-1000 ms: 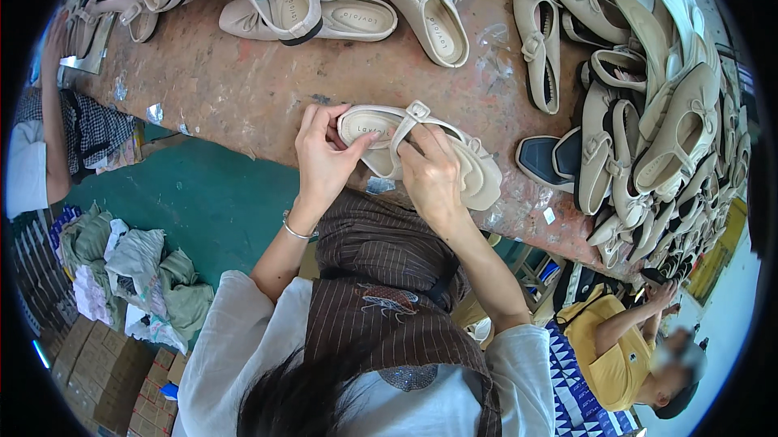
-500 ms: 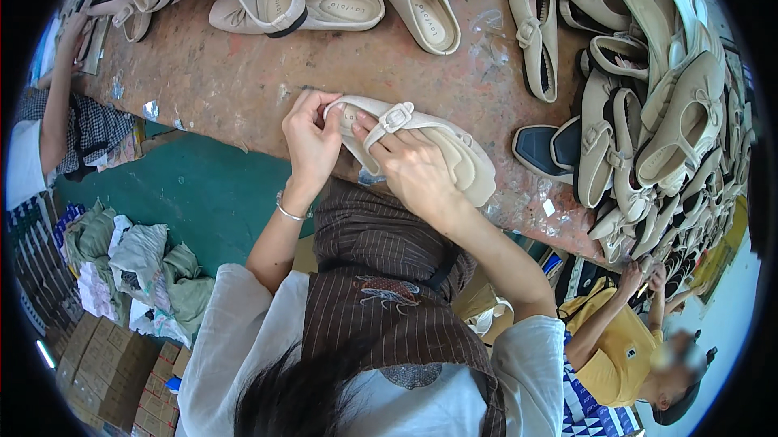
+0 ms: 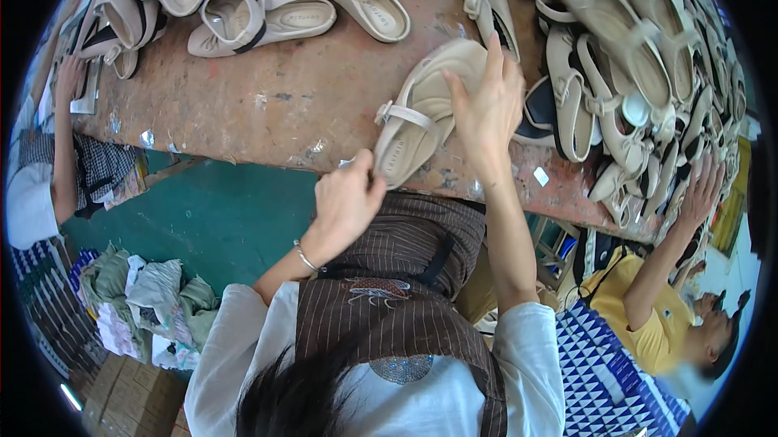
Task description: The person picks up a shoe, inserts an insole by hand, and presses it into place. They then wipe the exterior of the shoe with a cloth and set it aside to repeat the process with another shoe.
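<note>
Holding the shoe [image 3: 418,119] at one o'clock, we grasped its heel in our left hand [image 3: 347,198], our right hand [image 3: 492,113] by its toe, grip unclear through blur, where light, even support seemed best against creasing.

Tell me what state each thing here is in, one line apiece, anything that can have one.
Beige shoe: angled, opening visible, heel end toward the apron
Strap: across the shoe's opening
Left hand: curled at heel, grip unclear
Right hand: open, thumb spread, by the toe end
Bracelet: worn
Apron: worn
Far-left shoes: close together, some overlapping
Shoes at right: heaped
Sacks: crumpled
Cartons: stacked
Tabletop: stained
</note>
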Demonstrator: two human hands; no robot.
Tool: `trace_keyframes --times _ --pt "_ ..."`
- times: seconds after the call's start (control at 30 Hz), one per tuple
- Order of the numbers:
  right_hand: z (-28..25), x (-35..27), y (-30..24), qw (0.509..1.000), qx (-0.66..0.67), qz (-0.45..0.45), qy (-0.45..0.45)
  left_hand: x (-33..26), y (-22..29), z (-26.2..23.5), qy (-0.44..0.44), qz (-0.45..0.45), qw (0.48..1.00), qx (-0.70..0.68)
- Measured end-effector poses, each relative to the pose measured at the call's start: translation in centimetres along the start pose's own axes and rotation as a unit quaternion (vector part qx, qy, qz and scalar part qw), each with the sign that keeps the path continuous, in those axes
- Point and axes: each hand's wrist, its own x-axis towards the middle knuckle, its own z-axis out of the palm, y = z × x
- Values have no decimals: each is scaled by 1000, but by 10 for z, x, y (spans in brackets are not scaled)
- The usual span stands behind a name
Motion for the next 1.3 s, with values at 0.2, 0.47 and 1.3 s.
trace_keyframes --times 0.2,0.47,1.3 --pt "-38 -52 -19 974 102 -124 -158 -13 35 32 39 238 965 101" --pt "27 -47 -21 967 -67 -59 -238 -8 20 62 -82 227 947 214" --pt "68 -41 0 970 -183 -97 -127 -1 23 62 -49 214 964 151"
